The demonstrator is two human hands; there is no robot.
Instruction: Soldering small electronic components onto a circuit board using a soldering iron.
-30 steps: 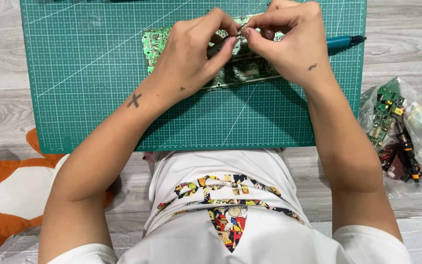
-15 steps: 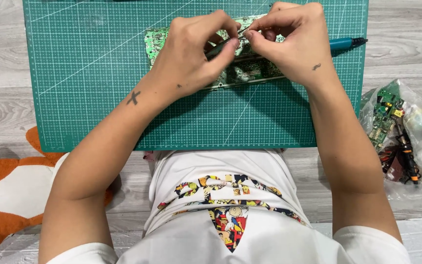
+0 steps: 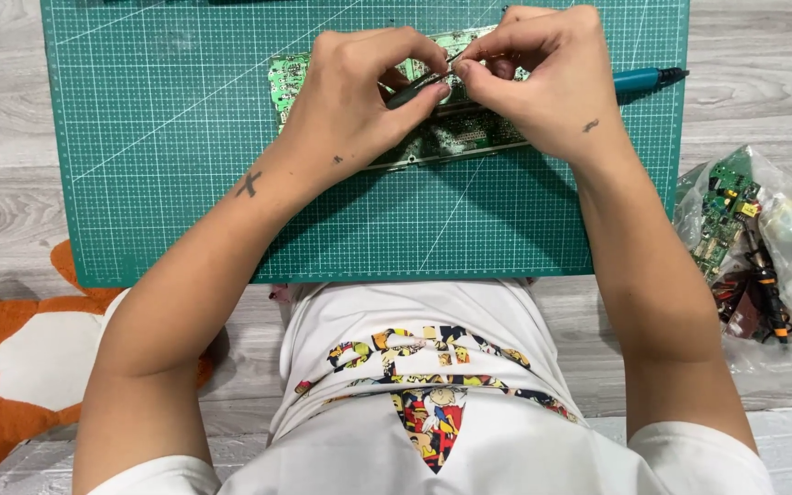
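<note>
— Green all over: where is the circuit board sitting?

— On the green cutting mat, close to its far edge and a bit right of the middle. The mat lies on a grey wood-look floor. Both hands meet right over the board.

— What are the hands doing?

— The left hand is curled, thumb and forefinger pinched onto a thin dark tool or lead; I can't tell which. The right hand is also closed to a fine pinch, fingertips touching the left hand's at the same spot above the board. Whatever small part sits between them is hidden.

— How would that board handle?

— I'd judge it light and stiff, but fragile: thin, flat, crowded with small soldered parts that could snap or bend. Best taken by its bare edges, not pressed on the populated face. It could skate on the smooth mat if pushed sideways.

— Anything else nearby?

— A teal-handled tool lies on the mat near its far right corner, just behind the right hand, untouched. Off the mat's right edge, on the floor, a clear plastic bag holds more green boards and dark parts. An orange and white rug shows at the near left.
</note>
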